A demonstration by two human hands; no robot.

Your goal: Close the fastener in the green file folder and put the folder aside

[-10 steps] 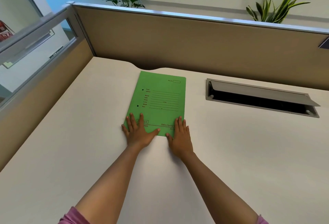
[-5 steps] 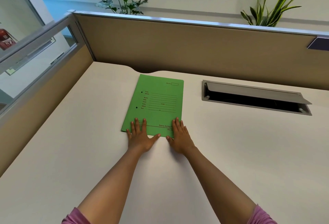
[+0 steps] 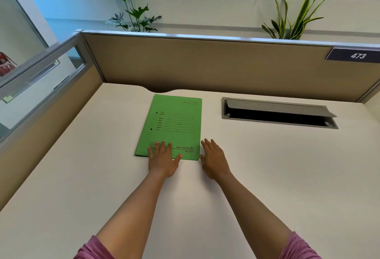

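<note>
The green file folder (image 3: 174, 123) lies closed and flat on the cream desk (image 3: 267, 176), its printed cover facing up and two small holes near its left edge. The fastener inside is hidden by the cover. My left hand (image 3: 162, 160) rests flat with its fingertips on the folder's near edge. Beside the folder's near right corner, my right hand (image 3: 213, 160) lies on the desk with fingers spread, off the cover.
An open grey cable tray (image 3: 277, 112) is set into the desk to the right of the folder. Tan partition walls (image 3: 205, 65) enclose the desk at the back and left, with a "473" label (image 3: 355, 55) at the right. Plants (image 3: 133, 14) stand behind.
My right hand has slid off the folder's near right corner onto the desk beside it. The left hand stays on the near edge. The camera has tilted up.
</note>
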